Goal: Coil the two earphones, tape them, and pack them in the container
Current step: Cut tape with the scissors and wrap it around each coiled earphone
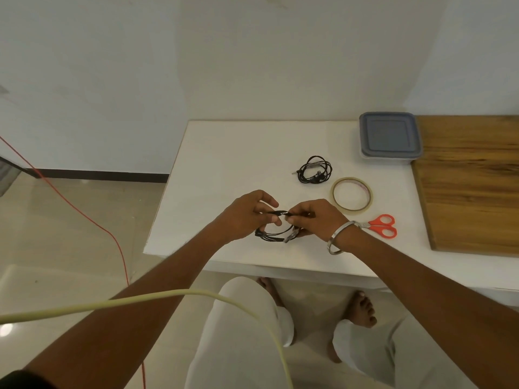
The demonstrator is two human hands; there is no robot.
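Note:
Over the near part of the white table point(230, 153), both hands hold a coiled black earphone point(273, 236). My left hand point(247, 217) grips the coil's left side. My right hand point(314, 219) pinches the plug end at the top of the coil and holds its right side. A second black earphone point(315, 169) lies coiled on the table farther back. Right of it lies a roll of clear tape point(351, 194). The container point(390, 138), clear with a grey-blue lid on it, stands at the back right.
Orange-handled scissors point(382, 226) lie right of my right wrist. A wooden board point(471, 186) covers the table's right side. A red cable point(84, 217) crosses the floor at left, and a pale cable point(140, 300) hangs close to the camera. My legs are under the table's near edge.

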